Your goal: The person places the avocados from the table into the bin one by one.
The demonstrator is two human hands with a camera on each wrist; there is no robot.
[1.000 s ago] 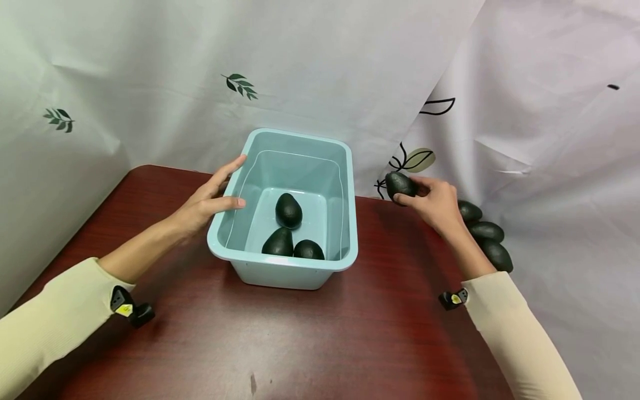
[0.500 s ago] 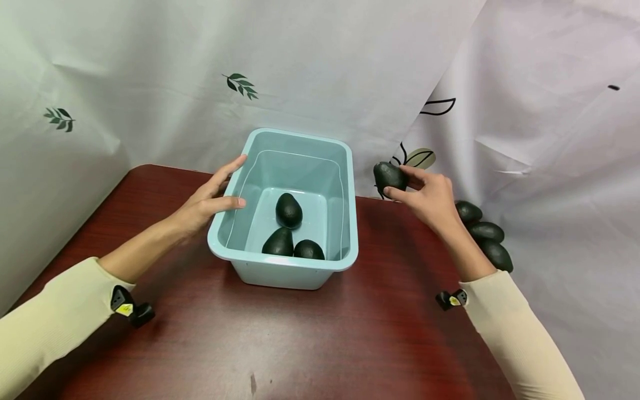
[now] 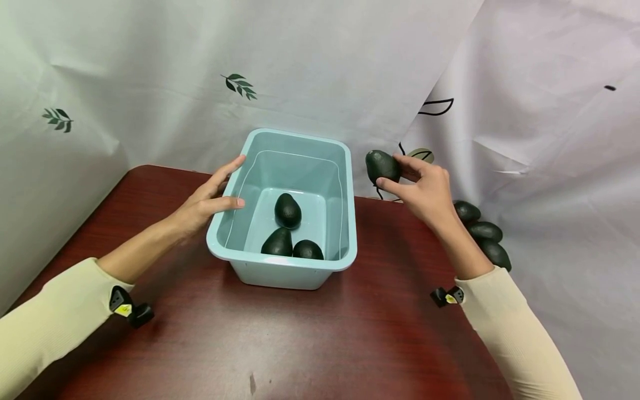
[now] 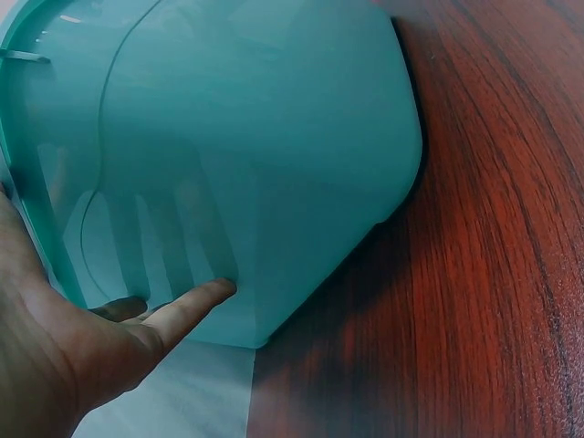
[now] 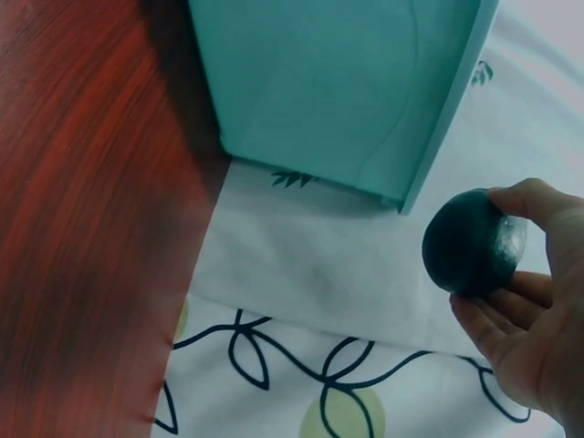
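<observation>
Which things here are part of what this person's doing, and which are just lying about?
Seemingly part of it:
avocado in the right hand
light blue tub, touched by the left hand
three avocados inside the tub
probably the avocados clustered at the right

Just around:
dark red table
printed cloth backdrop
two black wrist devices

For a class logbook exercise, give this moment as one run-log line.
right hand: holds avocado beside tub | left hand: touches tub | in tub: three avocados | far right: three more avocados
</observation>
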